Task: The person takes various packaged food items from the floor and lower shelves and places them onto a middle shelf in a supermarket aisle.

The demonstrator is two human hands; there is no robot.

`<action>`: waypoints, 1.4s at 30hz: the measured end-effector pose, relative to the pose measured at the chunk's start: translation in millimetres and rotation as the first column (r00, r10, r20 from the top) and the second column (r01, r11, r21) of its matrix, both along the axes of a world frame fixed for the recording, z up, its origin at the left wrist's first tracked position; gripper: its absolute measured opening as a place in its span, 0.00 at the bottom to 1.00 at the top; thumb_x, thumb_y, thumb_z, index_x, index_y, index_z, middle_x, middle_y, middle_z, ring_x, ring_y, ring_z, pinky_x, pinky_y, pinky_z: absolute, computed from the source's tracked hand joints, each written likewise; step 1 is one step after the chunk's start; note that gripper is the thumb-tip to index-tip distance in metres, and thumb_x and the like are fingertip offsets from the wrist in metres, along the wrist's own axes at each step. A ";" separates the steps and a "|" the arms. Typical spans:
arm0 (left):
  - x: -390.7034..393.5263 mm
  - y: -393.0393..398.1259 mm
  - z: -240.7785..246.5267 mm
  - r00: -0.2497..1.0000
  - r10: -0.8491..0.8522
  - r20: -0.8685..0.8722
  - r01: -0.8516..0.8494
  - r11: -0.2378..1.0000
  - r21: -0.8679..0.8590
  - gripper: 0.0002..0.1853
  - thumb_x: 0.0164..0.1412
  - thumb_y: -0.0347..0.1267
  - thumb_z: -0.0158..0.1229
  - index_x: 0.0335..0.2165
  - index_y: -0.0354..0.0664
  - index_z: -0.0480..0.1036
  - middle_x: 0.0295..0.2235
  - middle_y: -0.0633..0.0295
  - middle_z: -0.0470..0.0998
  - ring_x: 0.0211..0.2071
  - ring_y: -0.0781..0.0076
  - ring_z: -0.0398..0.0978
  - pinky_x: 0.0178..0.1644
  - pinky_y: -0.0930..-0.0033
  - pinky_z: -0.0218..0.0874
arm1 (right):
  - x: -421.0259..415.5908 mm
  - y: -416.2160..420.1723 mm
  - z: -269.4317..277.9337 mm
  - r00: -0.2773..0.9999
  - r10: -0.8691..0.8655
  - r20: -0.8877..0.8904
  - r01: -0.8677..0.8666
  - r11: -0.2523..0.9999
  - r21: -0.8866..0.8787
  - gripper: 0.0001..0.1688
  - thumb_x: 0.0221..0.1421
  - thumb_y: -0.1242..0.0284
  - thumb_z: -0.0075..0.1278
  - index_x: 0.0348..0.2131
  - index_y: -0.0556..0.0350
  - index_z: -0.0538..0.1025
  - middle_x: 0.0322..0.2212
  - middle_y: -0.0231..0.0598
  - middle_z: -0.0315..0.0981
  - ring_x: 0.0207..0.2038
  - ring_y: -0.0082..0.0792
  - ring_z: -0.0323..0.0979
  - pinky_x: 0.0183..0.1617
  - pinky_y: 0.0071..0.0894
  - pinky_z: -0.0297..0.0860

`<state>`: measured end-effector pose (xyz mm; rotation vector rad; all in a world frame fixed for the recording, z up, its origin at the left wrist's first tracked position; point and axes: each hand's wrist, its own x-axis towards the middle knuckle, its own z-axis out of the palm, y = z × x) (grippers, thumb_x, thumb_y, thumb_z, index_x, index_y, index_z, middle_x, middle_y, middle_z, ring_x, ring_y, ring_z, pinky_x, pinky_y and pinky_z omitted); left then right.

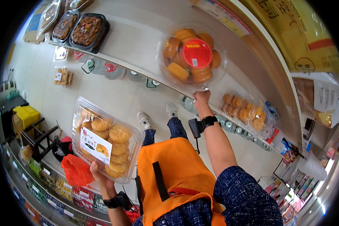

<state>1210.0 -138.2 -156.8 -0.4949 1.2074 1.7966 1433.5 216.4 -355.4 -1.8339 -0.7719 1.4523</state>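
My left hand (pixel 101 176) grips the lower edge of a clear plastic box of round golden pastries (pixel 120 149), which bears a white printed label; some of its fingers are hidden behind the box. My right hand (pixel 202 97) is closed on the near rim of a round clear plastic container of orange-brown pastries (pixel 173 46) with a red round label. That container is over the shelf (pixel 130 36), slightly blurred; whether it touches the shelf I cannot tell. To its right, clear boxes of small round pastries (pixel 243 111) lie on the same shelf.
Black-based food trays (pixel 87 29) sit at the shelf's left end. Large water bottles (pixel 113 70) stand below its front edge. A black stool (pixel 39 141), a red plastic bag (pixel 76 171) and shelves of packets (pixel 82 197) are at left. Yellow packages (pixel 305 36) are on the upper shelf at right.
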 end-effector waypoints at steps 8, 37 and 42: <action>-5.4 34.1 -3.1 0.991 -0.130 0.015 0.129 0.988 0.087 0.35 0.48 0.42 0.54 0.51 0.35 0.55 0.49 0.56 0.64 0.48 0.63 0.64 0.53 0.63 0.55 | 118.6 -21.8 -38.5 0.832 0.036 0.553 -0.104 0.990 0.092 0.25 0.42 0.63 0.55 0.39 0.59 0.69 0.38 0.35 0.69 0.41 0.32 0.64 0.47 0.29 0.59; -105.3 124.3 -52.4 0.989 -0.126 0.071 0.099 0.947 0.305 0.23 0.54 0.38 0.50 0.46 0.37 0.61 0.44 0.58 0.68 0.44 0.67 0.68 0.50 0.64 0.60 | 111.5 -15.3 100.9 0.959 -0.272 -0.075 0.277 0.960 0.053 0.16 0.52 0.70 0.50 0.39 0.41 0.61 0.17 0.29 0.60 0.13 0.17 0.50 0.12 0.17 0.46; -88.3 200.4 -86.4 0.963 -0.225 0.151 0.165 0.929 0.332 0.23 0.55 0.37 0.49 0.46 0.36 0.60 0.44 0.58 0.68 0.44 0.67 0.68 0.50 0.63 0.59 | 111.3 -12.5 116.5 0.984 -0.177 -0.028 0.179 0.980 0.083 0.18 0.52 0.66 0.50 0.42 0.41 0.61 0.18 0.27 0.60 0.13 0.17 0.50 0.13 0.16 0.46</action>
